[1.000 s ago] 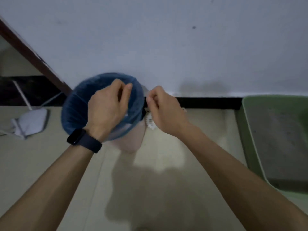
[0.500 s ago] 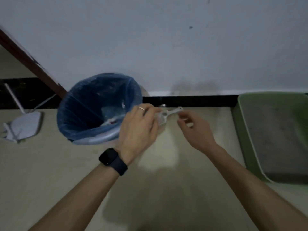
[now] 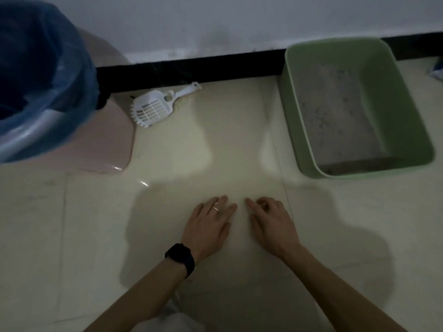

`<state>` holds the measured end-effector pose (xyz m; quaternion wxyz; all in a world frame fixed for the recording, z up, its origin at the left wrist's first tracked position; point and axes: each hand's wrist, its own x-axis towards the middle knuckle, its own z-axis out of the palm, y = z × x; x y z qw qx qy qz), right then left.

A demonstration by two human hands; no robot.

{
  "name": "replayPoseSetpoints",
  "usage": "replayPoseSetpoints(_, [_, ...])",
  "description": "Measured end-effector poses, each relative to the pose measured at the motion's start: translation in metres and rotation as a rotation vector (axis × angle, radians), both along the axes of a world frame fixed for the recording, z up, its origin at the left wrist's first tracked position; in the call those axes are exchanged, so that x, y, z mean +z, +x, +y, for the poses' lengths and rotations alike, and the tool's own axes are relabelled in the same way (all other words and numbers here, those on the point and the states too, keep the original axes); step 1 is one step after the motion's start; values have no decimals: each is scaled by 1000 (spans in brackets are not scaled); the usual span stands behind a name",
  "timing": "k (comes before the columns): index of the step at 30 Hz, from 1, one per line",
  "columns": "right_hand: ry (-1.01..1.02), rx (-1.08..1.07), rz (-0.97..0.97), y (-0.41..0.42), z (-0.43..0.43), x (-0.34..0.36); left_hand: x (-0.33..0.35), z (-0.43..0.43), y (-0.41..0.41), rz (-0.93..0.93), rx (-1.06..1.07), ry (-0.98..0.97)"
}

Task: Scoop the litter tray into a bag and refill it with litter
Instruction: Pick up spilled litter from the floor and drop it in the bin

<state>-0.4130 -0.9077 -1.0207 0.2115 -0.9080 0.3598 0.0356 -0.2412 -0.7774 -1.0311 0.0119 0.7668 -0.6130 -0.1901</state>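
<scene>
The litter tray point(image 3: 396, 104) is a pale green plastic tub with rounded corners and tall sloping walls. It stands on the floor at the upper right, with its far end close against the black skirting board point(image 3: 215, 68). A layer of grey litter point(image 3: 335, 111) covers its bottom, speckled with small darker bits, and the near end lies in shadow. The white plastic scoop point(image 3: 155, 107) lies flat on the floor by the skirting, well to the left of the tray. Its slotted, toothed head points toward the pink bin point(image 3: 105, 144) and its handle angles up toward the wall. The bin fills the upper left and is lined with a translucent blue bag point(image 3: 55, 56) folded out over its rim, its mouth open. Both hands are low in the middle, near each other but apart, and neither holds anything. The left hand point(image 3: 206, 226) is palm down with its fingers straight and close together, a ring point(image 3: 216, 209) on one finger and a dark watch point(image 3: 180, 258) on the wrist. The right hand point(image 3: 271, 224) has its forefinger stretched out and its other fingers loosely curled under. Whether either one touches the floor cannot be told. The floor point(image 3: 227, 144) is glossy cream tile with thin joints and carries the soft shadow of the arms. The wall point(image 3: 239, 17) above the skirting is plain and pale, with dull smudges near its foot. The room is dim.
</scene>
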Motion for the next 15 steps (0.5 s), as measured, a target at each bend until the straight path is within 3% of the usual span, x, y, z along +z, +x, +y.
replayPoseSetpoints(15, [-296, 179, -28, 8, 4, -19, -10, -32, -3, -152, -12, -385])
